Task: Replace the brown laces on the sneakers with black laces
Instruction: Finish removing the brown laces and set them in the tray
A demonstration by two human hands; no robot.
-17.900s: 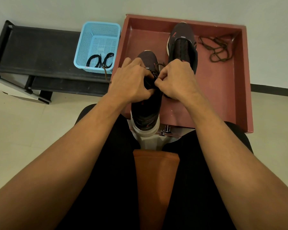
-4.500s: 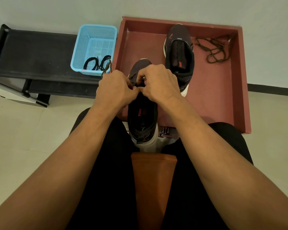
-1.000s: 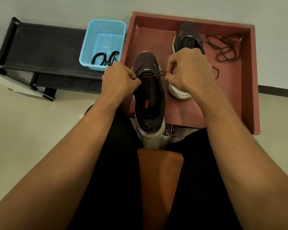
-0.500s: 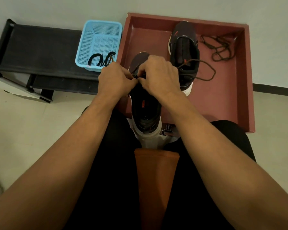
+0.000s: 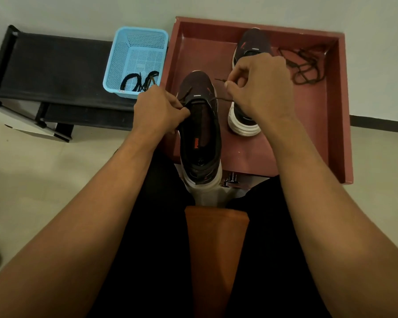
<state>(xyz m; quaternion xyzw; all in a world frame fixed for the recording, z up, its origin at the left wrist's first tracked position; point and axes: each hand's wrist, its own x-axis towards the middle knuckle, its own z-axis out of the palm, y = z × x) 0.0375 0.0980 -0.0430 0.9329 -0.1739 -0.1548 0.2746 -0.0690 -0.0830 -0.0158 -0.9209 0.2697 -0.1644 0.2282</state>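
Note:
A dark sneaker (image 5: 200,138) with a white sole lies toe-away over the front edge of the red tray (image 5: 331,125). My left hand (image 5: 157,111) grips its left side near the lowest eyelets. My right hand (image 5: 260,88) pinches a brown lace (image 5: 224,99) that runs taut from the eyelets to the right, its tip sticking out by my thumb. The second sneaker (image 5: 251,49) stands behind my right hand, mostly hidden. A loose pile of brown lace (image 5: 306,67) lies in the tray's far right corner. Black laces (image 5: 139,81) sit in the blue basket (image 5: 136,53).
The blue basket rests on a low black shoe rack (image 5: 48,72) at the left, against the wall. An orange-brown cushion (image 5: 214,249) shows between my black-trousered legs. Pale floor tiles (image 5: 44,180) surround the tray.
My right hand has moved away from the left hand to the right, drawing the brown lace out sideways through the eyelets. The left hand has stayed on the sneaker.

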